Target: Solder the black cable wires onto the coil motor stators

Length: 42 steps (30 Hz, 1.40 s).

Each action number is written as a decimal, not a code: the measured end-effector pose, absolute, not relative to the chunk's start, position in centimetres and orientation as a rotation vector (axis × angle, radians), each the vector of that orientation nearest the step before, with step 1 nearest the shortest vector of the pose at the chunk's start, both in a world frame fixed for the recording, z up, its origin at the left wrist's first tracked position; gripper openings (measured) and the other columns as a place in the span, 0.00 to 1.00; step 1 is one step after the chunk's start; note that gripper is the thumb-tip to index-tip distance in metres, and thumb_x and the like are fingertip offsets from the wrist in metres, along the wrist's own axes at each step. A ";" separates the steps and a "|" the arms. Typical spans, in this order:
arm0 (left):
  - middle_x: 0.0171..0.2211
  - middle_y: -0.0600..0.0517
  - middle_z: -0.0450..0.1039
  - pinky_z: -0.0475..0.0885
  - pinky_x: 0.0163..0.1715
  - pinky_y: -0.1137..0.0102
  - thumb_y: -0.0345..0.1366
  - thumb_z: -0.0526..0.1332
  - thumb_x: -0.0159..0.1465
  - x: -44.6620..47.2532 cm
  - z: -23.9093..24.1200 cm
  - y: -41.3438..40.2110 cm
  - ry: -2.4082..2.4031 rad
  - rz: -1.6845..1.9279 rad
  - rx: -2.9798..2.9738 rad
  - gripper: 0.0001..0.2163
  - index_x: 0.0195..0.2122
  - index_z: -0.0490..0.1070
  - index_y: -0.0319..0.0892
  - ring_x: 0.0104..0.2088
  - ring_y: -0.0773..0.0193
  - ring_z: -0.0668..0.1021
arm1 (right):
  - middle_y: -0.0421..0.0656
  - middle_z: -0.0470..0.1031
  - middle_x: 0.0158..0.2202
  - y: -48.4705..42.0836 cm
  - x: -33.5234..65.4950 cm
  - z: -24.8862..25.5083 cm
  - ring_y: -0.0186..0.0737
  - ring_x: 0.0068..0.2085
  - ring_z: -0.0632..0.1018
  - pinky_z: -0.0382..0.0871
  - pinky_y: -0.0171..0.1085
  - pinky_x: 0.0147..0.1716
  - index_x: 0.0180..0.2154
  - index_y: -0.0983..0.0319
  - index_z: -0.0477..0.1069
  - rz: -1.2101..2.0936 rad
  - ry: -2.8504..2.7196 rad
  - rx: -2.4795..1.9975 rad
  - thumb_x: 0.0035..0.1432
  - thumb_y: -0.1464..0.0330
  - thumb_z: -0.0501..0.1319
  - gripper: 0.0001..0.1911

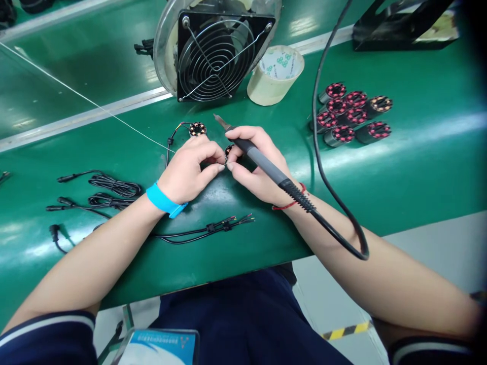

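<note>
My right hand (258, 162) is closed around a soldering iron (264, 165), whose tip points up and to the left, away from the work. My left hand (194, 167) is closed, thumb and forefinger pinched beside the right fingertips. A thin silvery strand of solder wire (95, 105) runs from the upper left to behind my left hand, and a short pale end shows between the fingertips. A small round coil part (229, 150) sits between both hands, mostly hidden by fingers. Just beyond my left hand stands another coil part (197, 129) with coloured leads and a black cable (169, 142).
A fan with a wire guard (216, 66) and a tape roll (274, 76) stand behind my hands. Several finished-looking coil cylinders (352, 114) cluster at right. Coiled black cables (114, 185) and stripped cable ends (224, 223) lie nearer me. The iron's cord (317, 126) loops over my right forearm.
</note>
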<state>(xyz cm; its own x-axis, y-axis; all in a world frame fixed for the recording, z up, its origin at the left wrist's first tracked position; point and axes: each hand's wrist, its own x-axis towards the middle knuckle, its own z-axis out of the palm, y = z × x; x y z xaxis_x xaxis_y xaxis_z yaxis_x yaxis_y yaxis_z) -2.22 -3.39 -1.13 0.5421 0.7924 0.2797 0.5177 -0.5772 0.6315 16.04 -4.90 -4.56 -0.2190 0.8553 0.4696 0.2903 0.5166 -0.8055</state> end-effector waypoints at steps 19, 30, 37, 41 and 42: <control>0.27 0.55 0.65 0.67 0.30 0.72 0.24 0.58 0.54 -1.8 -1.7 -3.3 1.199 0.684 2.158 0.05 0.25 0.70 0.39 0.27 0.71 0.68 | 0.43 0.75 0.49 -4.2 18.6 -4.8 0.48 0.50 0.76 0.71 0.54 0.53 0.58 0.53 0.60 0.593 -2.104 -1.108 0.54 0.69 0.59 0.29; 0.27 0.55 0.65 0.68 0.30 0.71 0.24 0.58 0.52 -2.0 -1.8 -2.7 1.254 0.697 2.058 0.05 0.25 0.69 0.40 0.27 0.70 0.69 | 0.42 0.76 0.40 -5.0 16.9 -4.1 0.48 0.46 0.74 0.71 0.51 0.47 0.52 0.55 0.64 0.442 -2.108 -1.041 0.57 0.71 0.58 0.20; 0.28 0.55 0.68 0.67 0.27 0.71 0.25 0.60 0.52 -2.3 -1.9 -2.5 1.228 0.721 2.015 0.04 0.25 0.70 0.40 0.24 0.72 0.67 | 0.41 0.77 0.39 -4.7 16.3 -4.6 0.47 0.46 0.75 0.69 0.52 0.50 0.49 0.53 0.65 0.549 -1.997 -1.117 0.57 0.69 0.59 0.17; 0.27 0.54 0.69 0.67 0.27 0.71 0.25 0.60 0.52 -2.1 -1.9 -2.6 1.190 0.718 2.013 0.04 0.24 0.68 0.40 0.25 0.71 0.69 | 0.38 0.76 0.36 -4.8 16.4 -4.8 0.44 0.44 0.77 0.72 0.50 0.51 0.51 0.52 0.63 0.661 -1.867 -1.128 0.58 0.68 0.60 0.18; 0.27 0.54 0.69 0.68 0.28 0.71 0.24 0.60 0.52 -2.1 -1.9 -2.7 1.186 0.719 2.018 0.05 0.24 0.68 0.41 0.26 0.70 0.69 | 0.38 0.76 0.35 -4.9 16.4 -4.9 0.44 0.43 0.78 0.73 0.49 0.51 0.51 0.52 0.63 0.675 -1.849 -1.126 0.58 0.67 0.60 0.18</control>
<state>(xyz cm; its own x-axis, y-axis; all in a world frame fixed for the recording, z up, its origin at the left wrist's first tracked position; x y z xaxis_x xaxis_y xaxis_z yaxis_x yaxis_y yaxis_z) -2.10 -2.70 -1.87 0.4324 0.8938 0.1188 0.5185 -0.3543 0.7783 16.43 -4.86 -4.89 -0.2371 0.8931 0.3822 0.4368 0.4494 -0.7793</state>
